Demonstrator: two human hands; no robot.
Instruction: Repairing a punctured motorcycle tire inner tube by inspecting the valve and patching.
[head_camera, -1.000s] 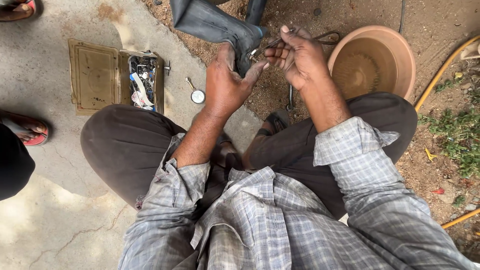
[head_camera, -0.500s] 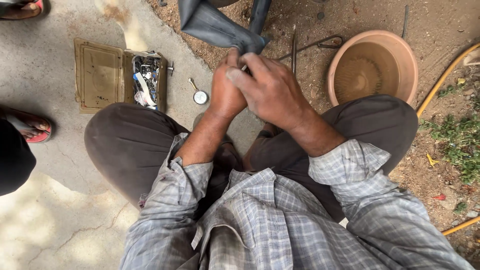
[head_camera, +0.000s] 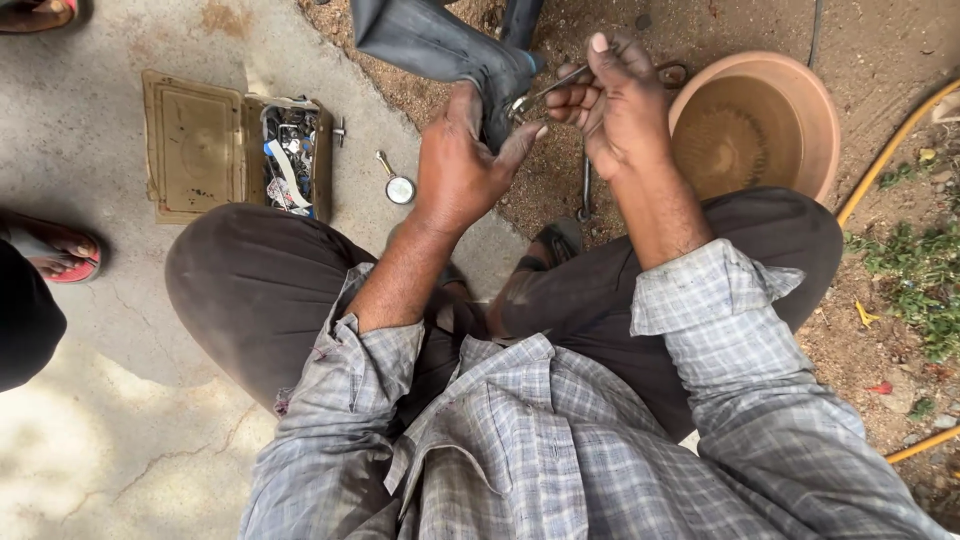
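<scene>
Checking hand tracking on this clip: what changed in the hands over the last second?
The right hand, which lay over the left half a second ago, has lifted off to the right and pinches a thin metal tool at the black rubber tube. The left hand keeps its grip on the tube's fold. Open tool box and clay basin unmoved.

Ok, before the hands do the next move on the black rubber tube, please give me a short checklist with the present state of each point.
1. Left hand grips the black rubber tube at its fold: ok.
2. Right hand holds the thin metal tool firmly: ok.
3. Tool tip meets the tube at the small metal part: cannot tell, the fingers hide the contact.
4. Open parts box lies within reach on the concrete: ok.
5. Orange basin stands apart from both hands: ok.
6. Water in the basin: cannot tell.
</scene>
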